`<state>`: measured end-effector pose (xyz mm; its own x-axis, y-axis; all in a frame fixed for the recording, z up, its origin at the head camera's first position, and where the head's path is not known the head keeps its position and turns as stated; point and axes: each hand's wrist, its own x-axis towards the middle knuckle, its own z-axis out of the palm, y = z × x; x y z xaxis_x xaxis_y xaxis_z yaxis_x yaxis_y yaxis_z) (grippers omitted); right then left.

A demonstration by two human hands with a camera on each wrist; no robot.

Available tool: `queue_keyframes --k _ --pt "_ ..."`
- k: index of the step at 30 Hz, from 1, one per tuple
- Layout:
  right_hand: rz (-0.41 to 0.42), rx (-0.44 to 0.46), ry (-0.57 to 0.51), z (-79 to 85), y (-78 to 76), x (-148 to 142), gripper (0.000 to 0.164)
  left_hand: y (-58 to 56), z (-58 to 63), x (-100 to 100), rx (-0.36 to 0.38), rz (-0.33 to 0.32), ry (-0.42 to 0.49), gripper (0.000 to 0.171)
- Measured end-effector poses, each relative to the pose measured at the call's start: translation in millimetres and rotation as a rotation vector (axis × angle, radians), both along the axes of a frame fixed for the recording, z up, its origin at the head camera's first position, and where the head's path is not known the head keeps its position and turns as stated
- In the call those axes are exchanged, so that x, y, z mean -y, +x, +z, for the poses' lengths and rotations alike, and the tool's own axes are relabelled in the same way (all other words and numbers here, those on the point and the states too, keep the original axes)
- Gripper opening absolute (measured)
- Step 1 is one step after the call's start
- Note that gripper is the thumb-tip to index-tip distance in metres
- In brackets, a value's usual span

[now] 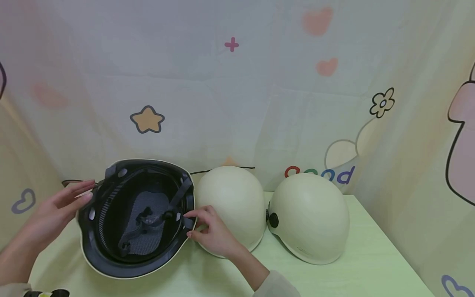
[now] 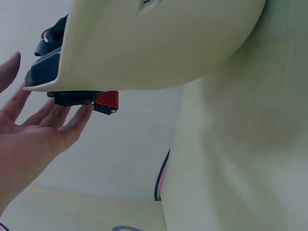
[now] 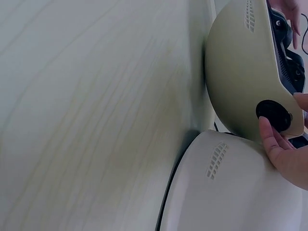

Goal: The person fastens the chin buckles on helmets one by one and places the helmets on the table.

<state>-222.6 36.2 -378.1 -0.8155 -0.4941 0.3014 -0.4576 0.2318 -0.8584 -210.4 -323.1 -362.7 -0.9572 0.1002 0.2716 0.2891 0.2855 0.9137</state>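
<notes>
An upturned cream helmet (image 1: 137, 270) stands at the left of the table, its black padded inside and chin strap facing the head camera. At its left edge, my left hand (image 1: 55, 214) reaches with extended fingers, the thumb near the rim. The left wrist view shows those fingertips at a black piece with a red part (image 2: 107, 99) on the outside. My right hand (image 1: 217, 231) pinches the opposite edge, thumb at the rim and fingers outside, by a round black disc (image 3: 273, 115) on the shell.
Two more cream helmets sit dome up: the middle helmet (image 1: 231, 202) right beside the upturned one, and the right helmet (image 1: 311, 218) next to it. Behind the pale green table (image 1: 375, 247) hangs a patterned cloth (image 1: 208, 95).
</notes>
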Motion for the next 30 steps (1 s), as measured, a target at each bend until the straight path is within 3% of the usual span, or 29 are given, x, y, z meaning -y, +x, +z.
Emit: queue_keyframes --k 2,9,14,17,20,23,30 --pt "0.002 0.002 0.007 -0.1 0.2 -0.2 0.034 -1.1 2.5 -2.3 -0.022 0.023 -0.031 0.045" --pt "0.012 0.009 0.016 -1.2 -0.3 -0.1 0.035 -2.3 15.0 -15.3 -0.153 -0.005 0.289 0.041" --pt "0.018 -0.001 0.014 0.0 0.0 -0.8 0.035 2.5 26.5 -23.9 -0.258 0.020 0.381 0.043" --pt "0.022 -0.005 0.012 -0.2 0.0 -1.0 0.036 6.3 31.6 -29.4 -0.264 0.098 0.265 0.044" --pt "0.023 -0.009 0.019 -1.5 -0.6 -0.9 0.035 10.4 34.0 -35.8 -0.223 0.188 0.053 0.043" --pt "0.024 -0.006 0.034 -2.6 -1.1 -0.6 0.035 14.4 33.8 -40.1 -0.200 0.237 -0.165 0.041" --pt "0.024 -0.016 0.038 -3.2 -2.2 0.3 0.036 17.9 33.6 -40.8 -0.238 0.235 -0.332 0.037"
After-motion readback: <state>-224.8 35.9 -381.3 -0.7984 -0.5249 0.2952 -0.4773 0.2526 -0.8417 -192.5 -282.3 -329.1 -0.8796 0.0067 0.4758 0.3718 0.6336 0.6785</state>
